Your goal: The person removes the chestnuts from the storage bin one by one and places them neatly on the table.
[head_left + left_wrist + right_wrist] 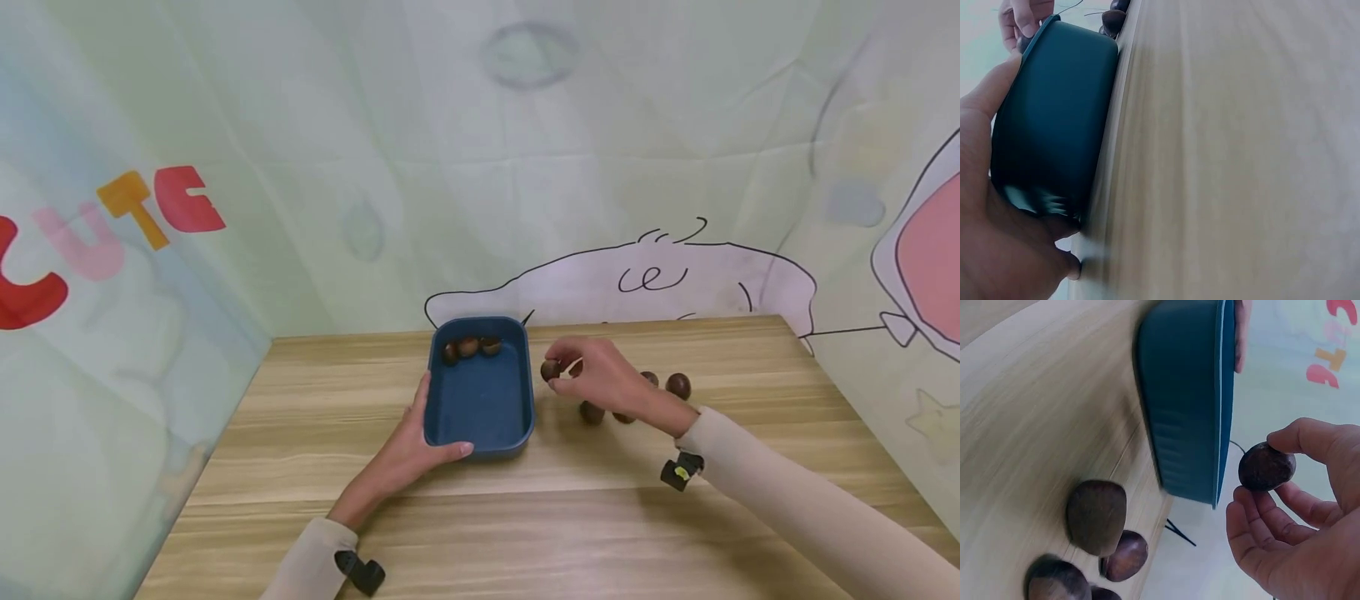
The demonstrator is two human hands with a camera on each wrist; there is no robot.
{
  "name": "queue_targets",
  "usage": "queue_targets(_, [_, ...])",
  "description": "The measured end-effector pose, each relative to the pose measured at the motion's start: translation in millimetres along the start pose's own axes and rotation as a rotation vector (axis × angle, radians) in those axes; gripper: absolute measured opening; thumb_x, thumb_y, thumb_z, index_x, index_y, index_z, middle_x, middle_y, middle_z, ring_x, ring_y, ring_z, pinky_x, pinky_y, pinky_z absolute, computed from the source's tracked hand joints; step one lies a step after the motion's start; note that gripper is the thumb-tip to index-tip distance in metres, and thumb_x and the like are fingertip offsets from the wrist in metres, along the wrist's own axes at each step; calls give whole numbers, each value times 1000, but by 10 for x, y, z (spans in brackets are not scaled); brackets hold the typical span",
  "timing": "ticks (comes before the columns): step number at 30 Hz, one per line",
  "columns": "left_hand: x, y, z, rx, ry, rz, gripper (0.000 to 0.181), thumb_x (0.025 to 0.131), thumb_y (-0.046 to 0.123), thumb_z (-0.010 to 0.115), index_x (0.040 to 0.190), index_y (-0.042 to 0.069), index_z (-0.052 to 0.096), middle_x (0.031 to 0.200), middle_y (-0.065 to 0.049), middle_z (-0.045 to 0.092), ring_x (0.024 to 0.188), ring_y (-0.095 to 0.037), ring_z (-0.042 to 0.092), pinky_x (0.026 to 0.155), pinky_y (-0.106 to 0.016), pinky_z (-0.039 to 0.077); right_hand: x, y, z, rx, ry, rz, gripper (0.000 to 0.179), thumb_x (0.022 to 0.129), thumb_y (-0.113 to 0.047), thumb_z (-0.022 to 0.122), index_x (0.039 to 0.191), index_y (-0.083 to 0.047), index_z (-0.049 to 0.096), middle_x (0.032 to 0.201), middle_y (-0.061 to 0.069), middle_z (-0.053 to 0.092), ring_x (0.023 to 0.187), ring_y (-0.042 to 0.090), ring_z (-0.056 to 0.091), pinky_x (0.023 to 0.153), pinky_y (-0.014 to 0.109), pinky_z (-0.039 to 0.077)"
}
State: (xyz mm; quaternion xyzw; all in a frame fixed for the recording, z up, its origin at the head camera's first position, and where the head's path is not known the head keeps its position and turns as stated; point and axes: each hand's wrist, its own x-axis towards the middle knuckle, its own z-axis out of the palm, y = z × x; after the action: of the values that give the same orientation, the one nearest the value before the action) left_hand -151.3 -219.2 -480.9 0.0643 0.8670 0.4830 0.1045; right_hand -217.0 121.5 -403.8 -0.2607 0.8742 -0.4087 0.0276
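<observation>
1. The left hand (405, 442) holds the near left corner of a blue box (480, 408), thumb over the near rim and fingers along the left side.
2. Three brown nuts (468, 347) lie in the box, against its far end.
3. The right hand (603, 375) pinches a nut (551, 372) between thumb and fingers, just right of the box and outside it.
4. More nuts (678, 386) sit on the wooden table (315, 392) around the right hand, some partly hidden by it.
5. Both arms wear pale sleeves (795, 500) with a small black device (681, 472) at each wrist.
6. Behind hangs a pale green cloth (360, 125); colourful letters (180, 200) at left spell "CUTE".
</observation>
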Motion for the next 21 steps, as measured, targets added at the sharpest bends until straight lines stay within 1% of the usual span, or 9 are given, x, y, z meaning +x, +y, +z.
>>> queue_targets(5, [-4, -2, -6, 6, 4, -12, 134, 89, 54, 90, 178, 33, -8, 185, -16, 3, 167, -52, 3, 126, -78, 17, -73, 63, -70, 67, 12, 57, 34, 92, -5, 81, 125, -1, 73, 116, 11, 75, 104, 27, 74, 92, 43, 63])
queue_targets(8, [-4, -1, -7, 7, 4, -10, 133, 89, 52, 90, 178, 33, -8, 185, -16, 3, 167, -51, 4, 126, -78, 17, -117, 87, -103, 94, 21, 82, 36, 93, -5, 79, 127, -1, 72, 118, 12, 74, 107, 27, 74, 95, 44, 62])
queue_targets(11, [-5, 2, -8, 7, 3, -4, 133, 90, 51, 90, 178, 33, -8, 185, -16, 1, 167, -50, 7, 126, -77, 18, -160, 108, -131, 102, 38, 85, 38, 94, -5, 78, 131, -1, 72, 121, 12, 74, 110, 28, 74, 96, 44, 62])
queue_targets(15, [-3, 11, -6, 4, 3, 0, 132, 90, 51, 90, 178, 32, -7, 185, -15, 1, 167, -48, 10, 126, -76, 19, -217, 142, -173, 115, 55, 73, 39, 95, -3, 79, 133, 0, 73, 124, 14, 75, 112, 29, 74, 93, 38, 62])
queue_targets(18, [-2, 15, -6, 3, 4, -1, 132, 90, 50, 89, 178, 31, -7, 185, -15, 1, 168, -49, 9, 127, -76, 18, -260, 168, -212, 125, 51, 71, 38, 95, -1, 78, 132, 2, 73, 124, 16, 75, 111, 30, 75, 91, 34, 63])
queue_targets(21, [-7, 15, -9, 6, 5, -3, 133, 89, 50, 90, 178, 31, -7, 185, -15, 2, 167, -50, 6, 126, -77, 17, -301, 197, -259, 121, 47, 83, 38, 95, 0, 77, 132, 1, 72, 125, 17, 74, 113, 31, 75, 91, 33, 62])
